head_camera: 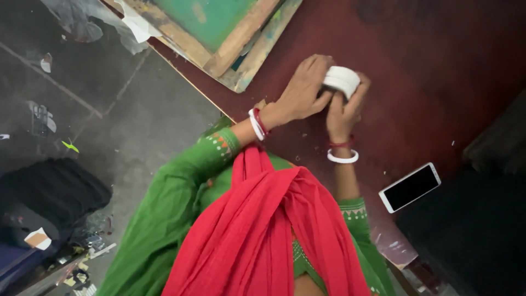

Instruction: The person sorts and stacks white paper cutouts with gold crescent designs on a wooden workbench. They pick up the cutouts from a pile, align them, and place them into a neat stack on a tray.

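Red scarf [263, 230] hangs nearest over green sleeves. Beyond, a white-edged phone [411, 187] lies on the dark red table [438, 82]. Further, left hand [304, 87] and right hand [344, 112] both clamp a white tape roll [341, 79] above the tabletop, near stacked wooden frames [241, 38].

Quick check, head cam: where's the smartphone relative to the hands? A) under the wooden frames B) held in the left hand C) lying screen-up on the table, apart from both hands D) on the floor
C: the smartphone lies flat, dark screen up, on the dark red table, clear of the left hand and right hand, which both grip a white tape roll.
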